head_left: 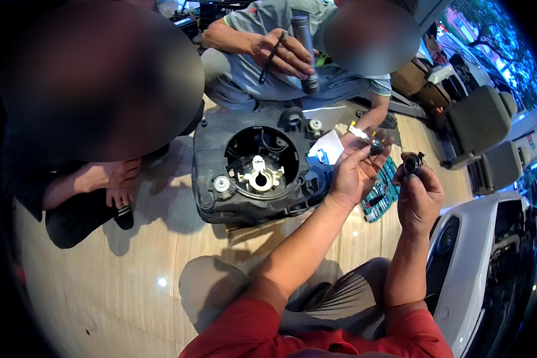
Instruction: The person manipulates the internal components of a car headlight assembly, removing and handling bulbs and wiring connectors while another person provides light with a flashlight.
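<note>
My left hand (pixel 357 173) holds a small round part (pixel 374 147) with pale, yellow-tipped pieces on it, palm turned up. Just right of it, my right hand (pixel 420 197) grips a black ring-shaped part (pixel 413 164) between thumb and fingers. To their left lies a large black lamp housing (pixel 212 161), its round opening showing a pale metal bracket and wires inside. Behind and below my hands is an open teal tool case (pixel 380 200), partly hidden.
A co-worker (pixel 238 77) sits opposite, holding a grey cylinder (pixel 301 27). Another person (pixel 65 203) sits at left on the wooden floor (pixel 119 280). Seats (pixel 477 125) stand at back right; a white bumper (pixel 468 262) lies at right.
</note>
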The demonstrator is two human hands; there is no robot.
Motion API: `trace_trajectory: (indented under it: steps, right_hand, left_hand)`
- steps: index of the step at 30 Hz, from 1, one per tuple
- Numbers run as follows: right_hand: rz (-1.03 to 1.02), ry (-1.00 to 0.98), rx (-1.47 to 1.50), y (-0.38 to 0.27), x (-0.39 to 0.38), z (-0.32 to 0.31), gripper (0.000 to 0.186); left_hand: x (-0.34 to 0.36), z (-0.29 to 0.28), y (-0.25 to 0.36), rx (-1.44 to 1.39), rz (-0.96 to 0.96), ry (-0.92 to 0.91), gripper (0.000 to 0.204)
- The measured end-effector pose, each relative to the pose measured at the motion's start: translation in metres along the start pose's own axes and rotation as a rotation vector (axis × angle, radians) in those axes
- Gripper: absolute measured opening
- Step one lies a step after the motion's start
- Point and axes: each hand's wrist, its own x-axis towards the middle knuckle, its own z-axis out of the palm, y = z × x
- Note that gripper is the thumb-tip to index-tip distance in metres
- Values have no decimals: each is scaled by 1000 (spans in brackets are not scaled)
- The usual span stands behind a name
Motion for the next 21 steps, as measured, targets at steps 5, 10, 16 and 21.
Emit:
trace_trajectory:
  steps: [5, 10, 16, 21]
  right_hand:
    - [-58, -13, -64, 4, 0, -3, 33]
    - [-47, 4, -47, 3, -2, -5, 32]
    - [-7, -14, -37, -2, -3, -7, 29]
    - [-42, -40, -137, -3, -3, -2, 27]
  left_hand:
    - [-8, -12, -13, -15, -132, -9, 36]
    - [-16, -24, -26, -34, -210, -69, 37]
    - [-21, -31, -33, -90, -291, -188, 39]
    - [-25, -37, -38, 84, -317, -84, 40]
